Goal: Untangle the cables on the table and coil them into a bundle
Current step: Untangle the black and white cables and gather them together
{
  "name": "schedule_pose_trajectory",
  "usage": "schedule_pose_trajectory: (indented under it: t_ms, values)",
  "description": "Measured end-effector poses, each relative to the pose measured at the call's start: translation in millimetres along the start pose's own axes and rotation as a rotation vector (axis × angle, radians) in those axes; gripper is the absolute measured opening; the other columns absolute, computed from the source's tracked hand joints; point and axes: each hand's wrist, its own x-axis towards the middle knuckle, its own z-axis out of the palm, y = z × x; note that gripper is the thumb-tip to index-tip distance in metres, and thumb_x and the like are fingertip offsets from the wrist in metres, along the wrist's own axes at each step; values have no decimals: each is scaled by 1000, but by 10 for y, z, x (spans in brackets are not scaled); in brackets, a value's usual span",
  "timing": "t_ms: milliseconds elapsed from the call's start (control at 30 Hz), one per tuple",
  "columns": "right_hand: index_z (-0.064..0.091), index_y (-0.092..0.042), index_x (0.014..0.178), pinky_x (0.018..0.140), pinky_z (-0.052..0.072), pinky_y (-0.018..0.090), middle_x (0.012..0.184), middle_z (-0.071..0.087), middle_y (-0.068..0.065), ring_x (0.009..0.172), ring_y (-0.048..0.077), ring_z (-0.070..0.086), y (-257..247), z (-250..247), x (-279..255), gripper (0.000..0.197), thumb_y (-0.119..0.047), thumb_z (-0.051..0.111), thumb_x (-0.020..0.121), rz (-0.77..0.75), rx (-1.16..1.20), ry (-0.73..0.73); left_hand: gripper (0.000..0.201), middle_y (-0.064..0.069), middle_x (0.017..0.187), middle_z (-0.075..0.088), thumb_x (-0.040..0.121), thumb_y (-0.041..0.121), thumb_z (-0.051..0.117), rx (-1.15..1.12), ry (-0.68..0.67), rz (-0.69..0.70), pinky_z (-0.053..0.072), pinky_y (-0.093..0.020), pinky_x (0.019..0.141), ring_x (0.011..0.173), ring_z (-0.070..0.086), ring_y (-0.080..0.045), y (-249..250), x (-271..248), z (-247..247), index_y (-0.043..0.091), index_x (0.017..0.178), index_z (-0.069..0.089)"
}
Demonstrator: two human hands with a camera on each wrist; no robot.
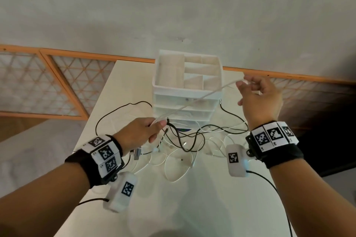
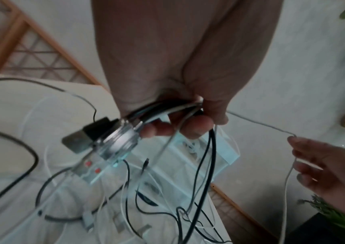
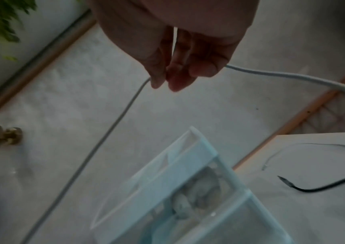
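The left hand is raised just above the bench, fingers curled round a gathered bunch of black and white cables; a black plug and a clear connector stick out of the side of the fist in the left wrist view. The right hand is held higher and further out, thumb and fingertips pinching one white cable, which runs taut between the two hands. Below the hands a tangle of cables lies on the bench: several black and several white, too interlaced to count. A separate black cable end lies to the right. Behind the tangle stands one white plastic organiser with open top compartments and clear drawers beneath; in the right wrist view a drawer holds pale rounded items, too blurred to name.
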Motion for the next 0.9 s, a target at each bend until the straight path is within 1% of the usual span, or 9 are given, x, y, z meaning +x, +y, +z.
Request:
schedule_pose_trajectory:
  t_ms: [67,133,267,400,533,600,667,767,900]
  values:
    - [67,-30,98,68,59,39,75,70,-1,65,23,70,204,20,51,21,-45,67,84,37,-90,73,49,2,57,49,94,55,51,-1,55,9,36,-27,59,55,43,-13,28,-11,-48,15,66,46]
    - [63,-27,99,73,59,42,78,72,4,73,29,71,468,28,119,39,-60,55,81,175,-226,71,47,0,55,47,94,55,51,-155,117,-8,42,-26,56,52,48,-15,57,-24,-92,13,73,45]
    - [66,-11,97,83,59,47,88,74,13,78,32,72,1048,-95,153,71,-69,28,84,488,-719,-294,49,5,51,25,93,53,55,-443,225,-27,25,-22,41,43,22,-13,118,-29,-236,19,64,35]
    - [64,-14,110,91,52,48,97,69,13,91,32,66,715,-87,370,95,-75,-2,78,233,-794,-441,46,5,47,31,97,39,56,-209,162,-43,24,-22,45,42,25,-14,-39,7,-284,12,63,44]
    - [64,-24,103,79,49,37,88,68,1,82,25,63,-308,-88,727,59,-65,22,97,-141,-464,-281,45,0,51,33,98,41,53,-129,225,-150,24,-21,43,38,26,-14,-144,90,-198,8,68,57]
    - [61,-27,107,79,53,40,95,69,-3,79,21,65,-558,-84,792,42,-58,34,99,-317,-248,-161,47,-1,52,31,97,47,51,-160,243,-172,22,-21,42,38,22,-15,-83,114,-166,9,70,55]
    - [58,-26,116,74,51,26,107,65,-3,73,9,60,-571,-74,799,37,-53,40,99,-393,-173,-92,51,0,51,28,94,54,53,-188,260,-154,21,-21,43,39,20,-14,16,110,-165,12,67,47]
    - [58,-25,126,76,38,0,140,49,1,99,6,57,-468,-47,798,39,-50,46,99,-438,-216,-165,57,1,53,24,85,64,59,-182,227,-110,21,-23,43,40,20,-13,133,74,-207,18,67,31]
    - [62,-16,118,83,37,3,154,34,3,110,-16,46,-500,-81,819,33,-41,52,99,-587,-137,-140,50,0,54,22,94,56,51,-200,154,-125,21,-20,42,42,18,-15,167,61,-229,14,71,37]
